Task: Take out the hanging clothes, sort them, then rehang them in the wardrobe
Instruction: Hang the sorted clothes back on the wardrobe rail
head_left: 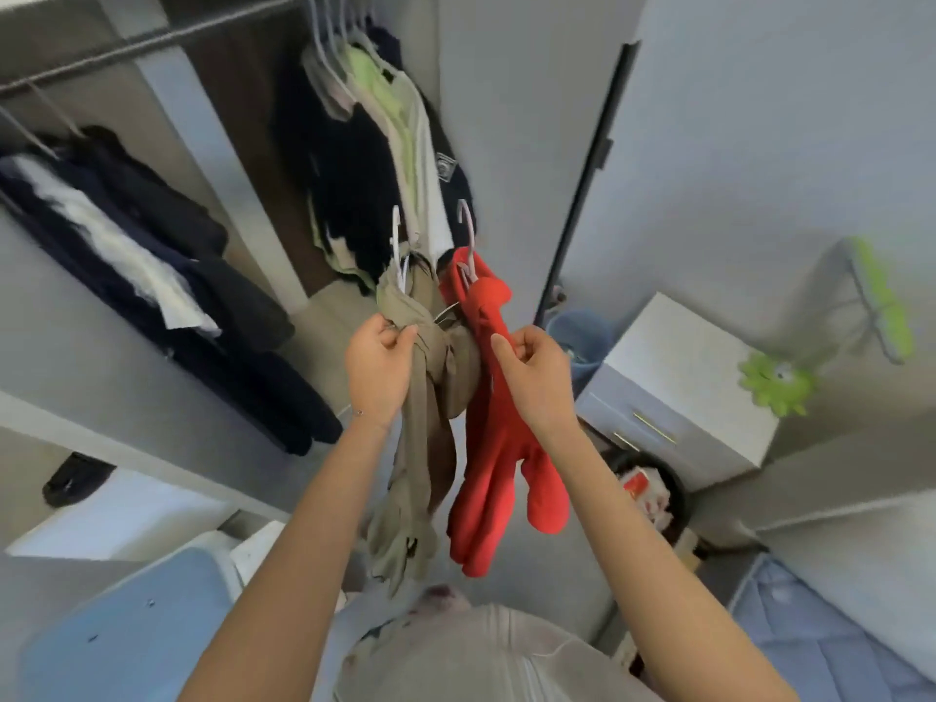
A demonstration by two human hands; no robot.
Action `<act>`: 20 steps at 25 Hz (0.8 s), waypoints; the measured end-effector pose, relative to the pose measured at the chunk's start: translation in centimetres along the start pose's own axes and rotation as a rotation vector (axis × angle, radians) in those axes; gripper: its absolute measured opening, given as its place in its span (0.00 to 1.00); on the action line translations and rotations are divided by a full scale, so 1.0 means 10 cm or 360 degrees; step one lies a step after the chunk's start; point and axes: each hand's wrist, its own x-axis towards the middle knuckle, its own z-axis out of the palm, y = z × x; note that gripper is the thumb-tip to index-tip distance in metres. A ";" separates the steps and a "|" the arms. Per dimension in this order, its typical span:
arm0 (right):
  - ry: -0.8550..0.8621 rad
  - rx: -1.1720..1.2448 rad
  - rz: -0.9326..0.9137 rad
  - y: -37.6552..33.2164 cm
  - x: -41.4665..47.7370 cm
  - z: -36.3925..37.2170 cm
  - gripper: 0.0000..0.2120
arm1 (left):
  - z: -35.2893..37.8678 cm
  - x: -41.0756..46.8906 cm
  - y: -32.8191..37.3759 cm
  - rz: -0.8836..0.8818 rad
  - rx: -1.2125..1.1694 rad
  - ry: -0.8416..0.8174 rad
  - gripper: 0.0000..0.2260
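Wardrobe (218, 159) stood with door swung wide, rail (152, 40) across top. Dark clothes (152, 255) hung on rail at left. Mixed bunch (375, 159) of dark, beige and pale green hung right of divider. White drawer unit (684, 372) stood at right, well apart.

Red garment (501, 448) and khaki garment (430, 423) were off rail, held side by side before wardrobe, both drooping.

Left hand (377, 369) gripped khaki garment, fingers curled round bunched cloth near top. Right hand (537, 377) pinched red garment near top.

Hanger hooks (397, 245) stuck up above both garments.

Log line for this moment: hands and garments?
left hand grips khaki garment | right hand pinches red garment | both garments on white hangers, off rail | dark clothes hang on rail
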 end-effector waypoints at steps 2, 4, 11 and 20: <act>-0.0105 -0.0009 -0.0046 -0.07 0.32 0.09 0.15 | 0.03 0.25 -0.04 0.0003 0.0082 0.0105 0.20; -0.0193 -0.0011 -0.0102 -0.09 0.65 0.23 0.16 | 0.06 0.53 -0.13 -0.0062 0.0078 0.0184 0.19; -0.0348 -0.0052 -0.0188 -0.22 1.79 0.83 0.14 | 0.20 1.59 -0.45 -0.0150 0.0044 0.0434 0.17; -0.0483 -0.0083 -0.0277 -0.76 3.30 1.67 0.12 | 0.34 3.05 -0.60 -0.0218 0.0076 0.0616 0.21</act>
